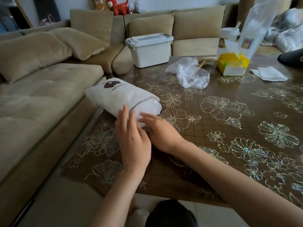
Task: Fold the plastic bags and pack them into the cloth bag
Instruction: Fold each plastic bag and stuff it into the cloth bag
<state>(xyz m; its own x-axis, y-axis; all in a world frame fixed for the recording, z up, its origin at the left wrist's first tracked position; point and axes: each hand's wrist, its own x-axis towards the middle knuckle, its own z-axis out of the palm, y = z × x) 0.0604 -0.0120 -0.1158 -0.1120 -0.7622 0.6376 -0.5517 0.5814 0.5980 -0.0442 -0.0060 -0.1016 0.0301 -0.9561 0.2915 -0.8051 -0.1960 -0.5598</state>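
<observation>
Plastic bags (151,106) fill the cloth bag (113,95), left hand (133,145) and right hand (163,134) touching.

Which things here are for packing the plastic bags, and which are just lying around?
For the job: cloth bag, already stuffed with plastic; crumpled plastic bag on the table; left hand and right hand, both touching the cloth bag's open end.

Just lying about: yellow tissue box; white storage box on the sofa; white paper sheet; plush toys.
</observation>
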